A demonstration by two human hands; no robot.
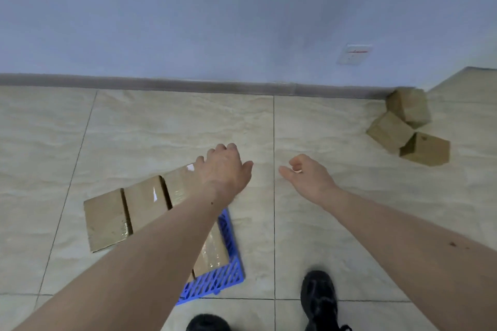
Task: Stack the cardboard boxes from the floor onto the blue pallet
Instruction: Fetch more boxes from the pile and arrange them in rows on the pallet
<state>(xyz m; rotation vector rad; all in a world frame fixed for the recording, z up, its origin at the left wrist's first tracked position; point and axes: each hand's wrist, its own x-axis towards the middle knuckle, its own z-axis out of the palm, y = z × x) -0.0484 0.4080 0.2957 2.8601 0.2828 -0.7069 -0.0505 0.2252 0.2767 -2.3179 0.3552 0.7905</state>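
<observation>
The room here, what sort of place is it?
Probably a bare indoor room used for packing or storage, though I can't be sure. It has a tiled floor, a plain wall with a socket, and cardboard boxes near a blue pallet.

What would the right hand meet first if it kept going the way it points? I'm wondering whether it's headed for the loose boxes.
Probably bare floor, then the baseboard. The right hand points ahead; the loose boxes lie off to its right. Depth is unclear.

Both forearms were bare, no sleeves showing. A black lace-up shoe (319, 301) sat at five o'clock, a second black shoe (208, 323) at six o'clock.
</observation>
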